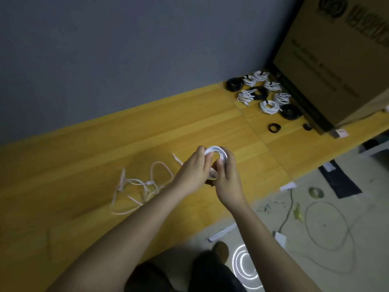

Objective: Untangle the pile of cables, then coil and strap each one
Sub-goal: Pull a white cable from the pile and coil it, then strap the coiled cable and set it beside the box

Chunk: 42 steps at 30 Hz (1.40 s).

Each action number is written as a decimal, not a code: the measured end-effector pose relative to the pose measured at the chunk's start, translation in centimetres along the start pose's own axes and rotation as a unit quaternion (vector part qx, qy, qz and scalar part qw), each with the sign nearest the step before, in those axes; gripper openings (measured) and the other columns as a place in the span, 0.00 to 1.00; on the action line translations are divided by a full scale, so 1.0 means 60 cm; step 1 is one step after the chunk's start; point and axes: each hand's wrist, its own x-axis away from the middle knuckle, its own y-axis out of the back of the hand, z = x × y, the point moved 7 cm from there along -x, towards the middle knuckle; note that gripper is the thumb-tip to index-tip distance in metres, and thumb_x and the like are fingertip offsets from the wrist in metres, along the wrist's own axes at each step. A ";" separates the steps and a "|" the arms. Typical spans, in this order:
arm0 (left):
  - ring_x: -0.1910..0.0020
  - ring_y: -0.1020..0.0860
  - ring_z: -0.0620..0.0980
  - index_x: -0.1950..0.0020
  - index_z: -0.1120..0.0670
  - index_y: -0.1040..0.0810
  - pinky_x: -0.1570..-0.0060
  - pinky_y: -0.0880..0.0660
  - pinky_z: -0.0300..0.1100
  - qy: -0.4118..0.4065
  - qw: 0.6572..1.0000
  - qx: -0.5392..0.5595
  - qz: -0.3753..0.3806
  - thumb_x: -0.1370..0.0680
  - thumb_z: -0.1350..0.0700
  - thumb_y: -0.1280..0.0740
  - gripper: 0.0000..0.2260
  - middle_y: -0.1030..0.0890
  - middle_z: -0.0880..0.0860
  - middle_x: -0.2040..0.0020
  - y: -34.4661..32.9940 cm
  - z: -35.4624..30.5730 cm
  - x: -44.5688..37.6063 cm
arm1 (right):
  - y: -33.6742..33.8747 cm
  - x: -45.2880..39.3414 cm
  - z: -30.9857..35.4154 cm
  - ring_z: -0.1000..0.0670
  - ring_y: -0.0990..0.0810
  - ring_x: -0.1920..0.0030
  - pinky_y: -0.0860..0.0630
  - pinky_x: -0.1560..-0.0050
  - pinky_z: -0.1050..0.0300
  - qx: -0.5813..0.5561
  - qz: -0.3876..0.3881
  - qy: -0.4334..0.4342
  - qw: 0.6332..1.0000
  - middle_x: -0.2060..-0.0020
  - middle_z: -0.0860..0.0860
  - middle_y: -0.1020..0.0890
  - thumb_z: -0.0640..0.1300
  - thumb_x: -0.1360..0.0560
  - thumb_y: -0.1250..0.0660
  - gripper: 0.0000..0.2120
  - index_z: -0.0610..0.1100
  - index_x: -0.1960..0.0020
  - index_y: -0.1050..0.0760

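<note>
Both hands pinch the white coil [215, 153] at frame centre above the tabletop [84, 157]: left hand [194, 168] grips its left rim, right hand [228, 175] its right; the strap roll [274, 127] lies upper right, nearer the right hand.

coiled white cable [215, 153]: small tight ring, held above the wooden table, upright-ish, gripped on both sides.
loose white cables [143, 186]: tangled pile, open loops and free plug ends, flat on table, left of the held coil.
finished coils [263, 94]: white and black bundles, strapped, clustered at far right of table.
black strap [274, 127]: small loop, lying alone near the cluster.
</note>
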 end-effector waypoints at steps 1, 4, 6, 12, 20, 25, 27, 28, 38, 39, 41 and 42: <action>0.54 0.25 0.60 0.49 0.59 0.34 0.59 0.34 0.49 0.006 1.000 0.018 0.014 0.17 0.51 0.47 0.11 0.26 0.58 0.55 -0.034 -0.020 -0.011 | 0.045 -0.009 -0.017 0.61 0.20 0.59 0.22 0.60 0.58 0.010 -0.001 -0.015 1.000 0.55 0.57 0.22 0.46 0.17 0.49 0.15 0.47 0.32 0.36; 0.60 0.25 0.58 0.47 0.59 0.35 0.61 0.28 0.52 0.032 0.997 0.040 0.063 0.17 0.49 0.47 0.13 0.26 0.56 0.56 -0.126 -0.064 -0.036 | 0.141 -0.032 -0.070 0.54 0.20 0.65 0.18 0.60 0.46 -0.040 0.059 -0.123 0.990 0.60 0.50 0.23 0.49 0.16 0.50 0.13 0.47 0.37 0.33; 0.64 0.25 0.55 0.49 0.57 0.36 0.65 0.28 0.51 0.048 0.996 0.037 0.070 0.17 0.48 0.48 0.12 0.27 0.54 0.56 -0.170 -0.086 -0.049 | 0.180 -0.042 -0.094 0.56 0.20 0.67 0.18 0.62 0.47 -0.040 0.066 -0.165 0.983 0.60 0.49 0.23 0.49 0.16 0.51 0.14 0.45 0.36 0.35; 0.67 0.26 0.46 0.52 0.51 0.37 0.73 0.32 0.34 0.125 0.981 0.138 0.061 0.17 0.46 0.49 0.10 0.27 0.50 0.61 -0.252 -0.113 -0.123 | 0.252 -0.093 -0.096 0.67 0.24 0.54 0.29 0.62 0.73 0.068 -0.033 -0.029 0.997 0.50 0.56 0.24 0.55 0.18 0.52 0.18 0.47 0.36 0.35; 0.50 0.20 0.52 0.42 0.56 0.30 0.58 0.21 0.45 0.142 0.954 0.200 0.170 0.18 0.46 0.44 0.14 0.22 0.57 0.49 -0.340 -0.124 -0.271 | 0.373 -0.239 -0.158 0.55 0.36 0.77 0.40 0.75 0.56 0.113 -0.027 -0.016 0.993 0.73 0.52 0.30 0.52 0.18 0.49 0.11 0.47 0.47 0.32; 0.55 0.21 0.58 0.48 0.61 0.25 0.57 0.27 0.50 0.145 0.955 0.135 0.219 0.20 0.42 0.42 0.21 0.20 0.61 0.52 -0.410 -0.116 -0.368 | 0.446 -0.329 -0.236 0.58 0.31 0.75 0.38 0.75 0.67 0.156 -0.002 -0.072 0.985 0.71 0.54 0.28 0.48 0.17 0.46 0.09 0.49 0.51 0.28; 0.61 0.24 0.54 0.55 0.60 0.27 0.60 0.32 0.46 0.145 0.960 0.099 0.220 0.19 0.41 0.44 0.22 0.23 0.59 0.59 -0.431 -0.110 -0.396 | 0.477 -0.351 -0.270 0.59 0.29 0.72 0.37 0.74 0.68 0.176 -0.008 -0.098 0.979 0.69 0.55 0.26 0.47 0.17 0.45 0.09 0.50 0.51 0.28; 0.61 0.24 0.54 0.57 0.58 0.27 0.61 0.32 0.46 0.153 0.964 0.081 0.204 0.19 0.42 0.45 0.21 0.24 0.56 0.61 -0.436 -0.105 -0.408 | 0.495 -0.358 -0.286 0.59 0.28 0.71 0.36 0.74 0.68 0.186 -0.015 -0.114 0.976 0.68 0.55 0.25 0.48 0.17 0.45 0.09 0.51 0.51 0.27; 0.46 0.25 0.58 0.43 0.55 0.23 0.48 0.26 0.50 0.231 0.970 -0.058 0.042 0.18 0.57 0.43 0.10 0.26 0.58 0.43 -0.479 -0.109 -0.486 | 0.638 -0.440 -0.399 0.51 0.26 0.63 0.33 0.67 0.64 0.252 0.075 -0.149 0.953 0.64 0.55 0.24 0.48 0.18 0.44 0.09 0.49 0.50 0.27; 0.45 0.27 0.58 0.43 0.56 0.23 0.49 0.27 0.50 0.224 0.971 -0.079 0.027 0.18 0.57 0.42 0.10 0.26 0.58 0.44 -0.490 -0.117 -0.495 | 0.650 -0.451 -0.409 0.52 0.25 0.62 0.34 0.67 0.64 0.257 0.084 -0.147 0.951 0.63 0.54 0.24 0.49 0.18 0.44 0.09 0.48 0.49 0.27; 0.43 0.30 0.59 0.45 0.58 0.25 0.53 0.30 0.49 0.206 0.972 -0.110 0.015 0.20 0.59 0.42 0.08 0.27 0.58 0.44 -0.519 -0.135 -0.513 | 0.670 -0.469 -0.427 0.50 0.25 0.60 0.33 0.66 0.59 0.260 0.097 -0.148 0.949 0.60 0.52 0.23 0.49 0.18 0.44 0.11 0.46 0.46 0.26; 0.42 0.31 0.59 0.45 0.58 0.25 0.55 0.32 0.48 0.194 0.974 -0.118 0.014 0.20 0.60 0.42 0.08 0.27 0.58 0.43 -0.536 -0.145 -0.522 | 0.679 -0.476 -0.434 0.50 0.25 0.59 0.34 0.64 0.58 0.261 0.099 -0.147 0.949 0.58 0.52 0.23 0.49 0.18 0.44 0.11 0.46 0.44 0.26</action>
